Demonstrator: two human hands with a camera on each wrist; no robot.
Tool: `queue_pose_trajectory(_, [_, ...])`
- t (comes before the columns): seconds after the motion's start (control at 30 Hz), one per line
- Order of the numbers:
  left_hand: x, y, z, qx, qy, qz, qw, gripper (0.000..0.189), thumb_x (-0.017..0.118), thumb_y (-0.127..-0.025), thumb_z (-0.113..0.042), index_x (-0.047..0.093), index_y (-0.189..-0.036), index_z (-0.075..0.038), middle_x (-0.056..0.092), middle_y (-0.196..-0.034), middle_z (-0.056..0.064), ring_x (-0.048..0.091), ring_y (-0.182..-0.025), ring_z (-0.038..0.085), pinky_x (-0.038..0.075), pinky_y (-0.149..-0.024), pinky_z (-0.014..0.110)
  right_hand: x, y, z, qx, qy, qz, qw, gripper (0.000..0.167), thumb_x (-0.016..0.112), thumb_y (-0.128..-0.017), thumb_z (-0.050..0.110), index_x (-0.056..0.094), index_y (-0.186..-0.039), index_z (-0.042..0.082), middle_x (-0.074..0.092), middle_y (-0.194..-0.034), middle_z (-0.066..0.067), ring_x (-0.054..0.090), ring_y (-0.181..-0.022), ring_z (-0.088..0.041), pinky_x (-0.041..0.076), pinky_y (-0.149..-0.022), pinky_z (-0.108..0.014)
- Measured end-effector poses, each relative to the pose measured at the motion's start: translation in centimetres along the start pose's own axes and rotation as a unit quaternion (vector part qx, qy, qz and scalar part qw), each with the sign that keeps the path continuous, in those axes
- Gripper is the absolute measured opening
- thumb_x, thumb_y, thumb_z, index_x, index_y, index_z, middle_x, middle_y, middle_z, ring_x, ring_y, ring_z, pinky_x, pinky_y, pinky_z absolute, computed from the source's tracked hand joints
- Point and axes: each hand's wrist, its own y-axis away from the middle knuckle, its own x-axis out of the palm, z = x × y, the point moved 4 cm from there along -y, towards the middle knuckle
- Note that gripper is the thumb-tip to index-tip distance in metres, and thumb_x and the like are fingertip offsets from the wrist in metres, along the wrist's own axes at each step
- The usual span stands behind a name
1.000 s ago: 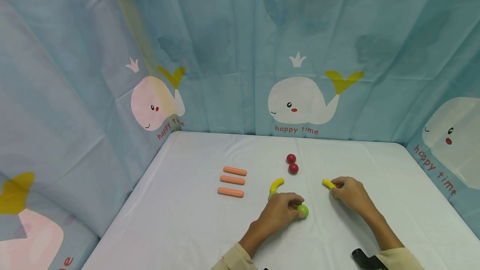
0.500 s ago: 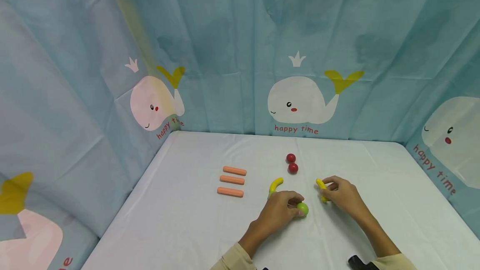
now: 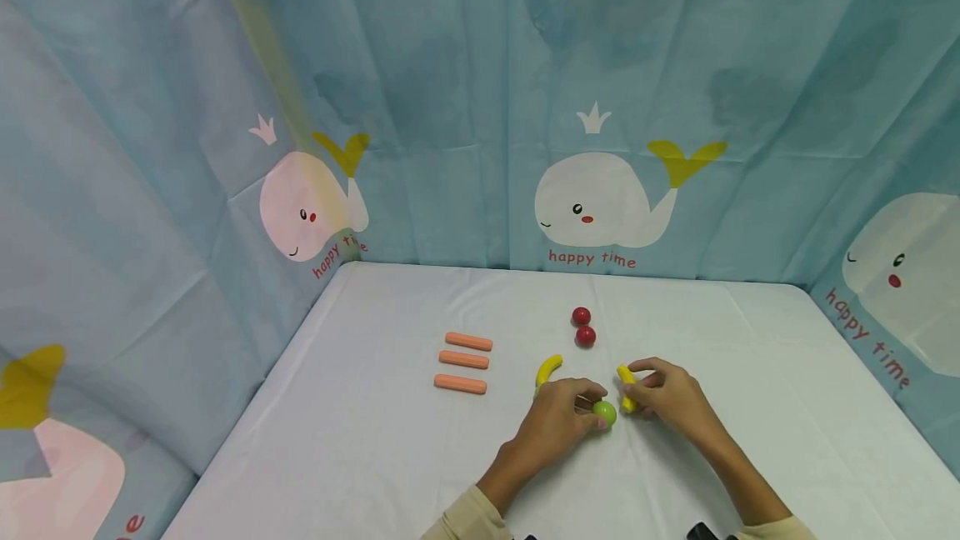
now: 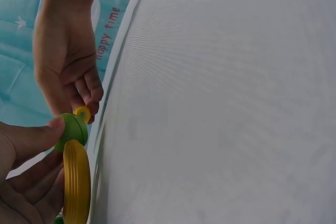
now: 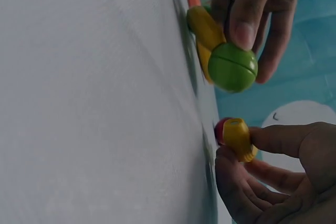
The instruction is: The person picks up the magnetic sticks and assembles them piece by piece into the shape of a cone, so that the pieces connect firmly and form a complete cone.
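Observation:
My left hand (image 3: 551,423) pinches a small green ball (image 3: 604,414) with a seam round it, low over the white cloth. A curved yellow toy banana (image 3: 550,368) lies beside this hand, its near end hidden by the fingers. In the left wrist view a ridged yellow piece (image 4: 76,182) shows just below the ball. My right hand (image 3: 678,402) holds another yellow toy banana (image 3: 624,375) between thumb and fingers, a small gap to the right of the green ball. In the right wrist view one end of that banana (image 5: 237,137) points at the camera.
Two red balls (image 3: 585,336) sit behind the hands. Three orange toy sausages (image 3: 461,384) lie in a stack of rows to the left. Blue curtains (image 3: 450,107) with printed whales rise along the back and sides of the white table (image 3: 360,440).
My right hand has moved left with the yellow banana, which now stands close to the green ball and has turned more upright. The left hand has barely shifted.

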Motion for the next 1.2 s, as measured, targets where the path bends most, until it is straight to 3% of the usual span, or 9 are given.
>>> queue_pose_trajectory(0.37, [0.0,-0.1,-0.1,0.008,0.015,-0.002,0.9999,0.033,0.087,-0.087,-0.004,0.077,-0.119,-0.004,0.078,-0.112,0.004,0.075,-0.095,0.007,0.057,-0.082,0.015,0.6,0.3,-0.1,0.007,-0.025,0.004,0.9997,0.046,0.08,-0.096,0.021,0.066,-0.133,-0.002,0.075,-0.092,-0.008,0.071,-0.07,-0.02,0.056,-0.066,-0.027])
queue_pose_trajectory(1.2, [0.3,-0.1,0.2,0.004,-0.005,0.007,1.0,0.031,0.084,-0.09,-0.006,0.078,-0.121,-0.007,0.078,-0.114,0.0,0.071,-0.097,0.001,0.057,-0.085,0.017,1.1,0.5,0.3,-0.005,-0.037,0.023,0.999,0.051,0.079,-0.097,0.022,0.062,-0.136,-0.005,0.074,-0.092,-0.008,0.072,-0.071,-0.021,0.058,-0.068,-0.027])
